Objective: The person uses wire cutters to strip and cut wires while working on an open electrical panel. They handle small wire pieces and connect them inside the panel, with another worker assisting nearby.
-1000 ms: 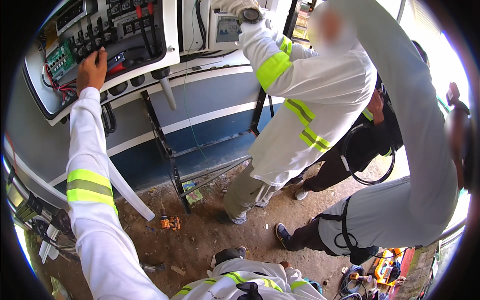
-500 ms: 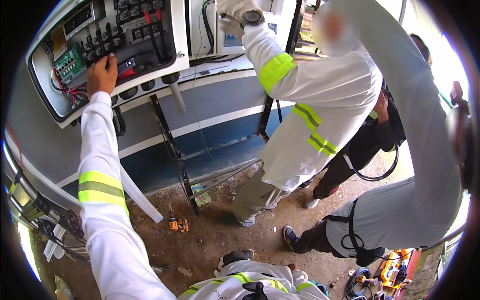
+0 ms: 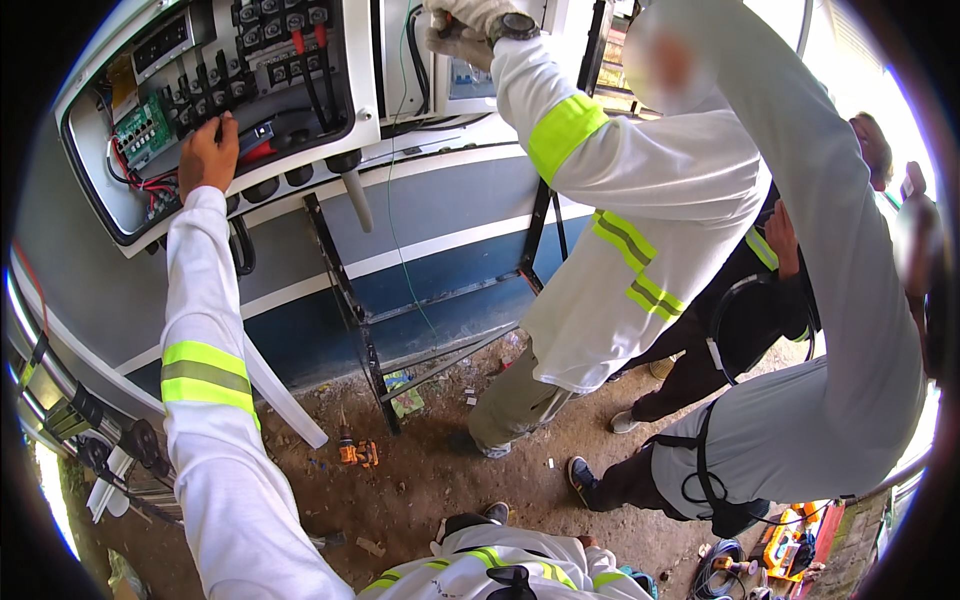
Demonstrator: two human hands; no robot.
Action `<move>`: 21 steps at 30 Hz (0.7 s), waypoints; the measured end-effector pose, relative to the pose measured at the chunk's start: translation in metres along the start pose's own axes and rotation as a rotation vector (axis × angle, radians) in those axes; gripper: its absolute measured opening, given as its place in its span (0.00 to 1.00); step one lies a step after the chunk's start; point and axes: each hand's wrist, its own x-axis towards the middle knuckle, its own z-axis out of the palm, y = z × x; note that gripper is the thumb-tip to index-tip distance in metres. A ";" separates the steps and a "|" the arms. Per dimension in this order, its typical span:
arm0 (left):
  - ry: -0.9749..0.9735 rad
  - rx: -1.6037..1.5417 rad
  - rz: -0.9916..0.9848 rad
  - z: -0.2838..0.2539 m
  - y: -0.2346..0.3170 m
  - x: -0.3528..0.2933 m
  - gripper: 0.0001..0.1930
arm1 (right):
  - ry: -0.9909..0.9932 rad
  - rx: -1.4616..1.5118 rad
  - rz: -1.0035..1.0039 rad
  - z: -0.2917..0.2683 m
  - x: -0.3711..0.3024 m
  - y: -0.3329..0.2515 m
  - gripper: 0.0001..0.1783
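My left hand (image 3: 208, 155) reaches into an open white electrical enclosure (image 3: 364, 132) at the upper left. Its fingers are bent and closed at the lower edge of a black terminal block (image 3: 208, 92); what they pinch, if anything, is hidden. Just right of the fingers lies a black cable end with a red sleeve (image 3: 258, 151) and a metal tip. Left of the hand are a green circuit board (image 3: 142, 134) and thin red and black wires (image 3: 152, 186). Two black cables with red sleeves (image 3: 320, 38) are attached to terminals at the upper right. My right hand is out of view.
A co-worker's gloved hand (image 3: 470, 22) is at the neighbouring white cabinet. Another person in grey (image 3: 770, 440) stands at the right, and one in white (image 3: 480, 565) is low down below. A black metal frame (image 3: 340, 270) stands under the enclosures. An orange drill (image 3: 356, 453) lies on the dirt floor.
My left hand stays at the terminal block, with only a slight shift in the picture. The person in dark clothes at the back right has moved and shows more, beside a looped black cable.
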 end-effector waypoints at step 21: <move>-0.011 0.009 -0.018 0.000 -0.001 0.001 0.23 | 0.032 0.002 0.019 0.004 -0.009 -0.001 0.20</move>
